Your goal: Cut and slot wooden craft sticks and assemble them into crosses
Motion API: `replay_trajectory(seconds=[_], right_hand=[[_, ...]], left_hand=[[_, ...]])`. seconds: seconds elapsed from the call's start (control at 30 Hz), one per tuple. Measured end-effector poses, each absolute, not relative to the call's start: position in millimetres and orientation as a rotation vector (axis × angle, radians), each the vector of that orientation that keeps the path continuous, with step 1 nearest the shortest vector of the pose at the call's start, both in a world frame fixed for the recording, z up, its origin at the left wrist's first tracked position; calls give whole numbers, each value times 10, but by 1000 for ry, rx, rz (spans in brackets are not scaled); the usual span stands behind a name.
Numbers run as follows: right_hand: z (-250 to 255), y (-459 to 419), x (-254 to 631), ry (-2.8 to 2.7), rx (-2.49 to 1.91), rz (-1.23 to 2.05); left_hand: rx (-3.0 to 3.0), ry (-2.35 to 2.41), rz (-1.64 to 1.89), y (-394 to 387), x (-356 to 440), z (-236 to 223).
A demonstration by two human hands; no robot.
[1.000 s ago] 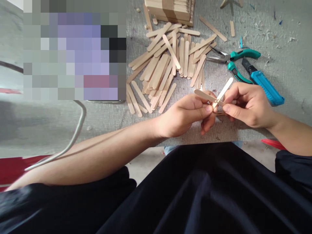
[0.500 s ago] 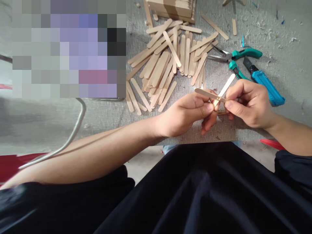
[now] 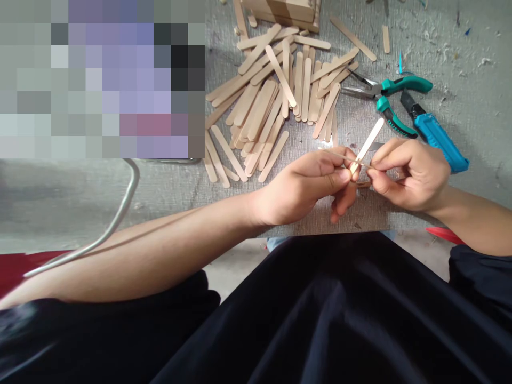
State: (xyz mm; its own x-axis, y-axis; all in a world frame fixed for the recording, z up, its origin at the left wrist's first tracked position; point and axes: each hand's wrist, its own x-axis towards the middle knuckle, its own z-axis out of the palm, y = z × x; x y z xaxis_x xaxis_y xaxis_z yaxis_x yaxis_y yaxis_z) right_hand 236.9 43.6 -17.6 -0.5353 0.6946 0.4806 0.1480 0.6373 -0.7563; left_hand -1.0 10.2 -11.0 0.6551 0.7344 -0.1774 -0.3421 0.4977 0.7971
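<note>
A grey, rough-textured tabletop fills the view, flecked with white and blue scraps on its far right, a pale cable curling down at the left. And here's the change: the cross stick, which half a second ago showed its broad face, has now rolled over to its thin edge! The upright stick hardly shifts, face still up, so the turning looks to be at the crossing alone; that suggests the fit or angle between the two is being worked, rather than the pair being moved.

To the hands: the left hand pinches the low end of the upright stick between thumb and fingers, its lower fingers loosely curled. The right hand has thumb and forefinger closed on the near-right tip of the cross stick. Both sticks sit over the near edge of the tabletop, between the hands, pale, smooth, round-ended, the upright one lit brightest. Slotted or merely overlapped? Can't tell at this size.

Beyond them sprawls a loose heap of sticks, with green-handled pliers and a blue cutter lying to its right.
</note>
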Motion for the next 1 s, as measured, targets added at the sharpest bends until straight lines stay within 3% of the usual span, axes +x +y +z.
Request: replay_trajectory(seconds=[0.2, 0.5, 0.8, 1.0], right_hand=[[-132, 466, 2468, -2259, -724, 763], [-155, 590, 2464, -2337, -454, 166], [-136, 589, 2464, -2370, -391, -189], [-135, 616, 2513, -2382, -387, -194]], left_hand=[[827, 558, 690, 99, -13, -113], [973, 585, 740, 54, 0, -162], [1215, 529, 823, 59, -32, -248], [1501, 589, 905, 78, -32, -225]])
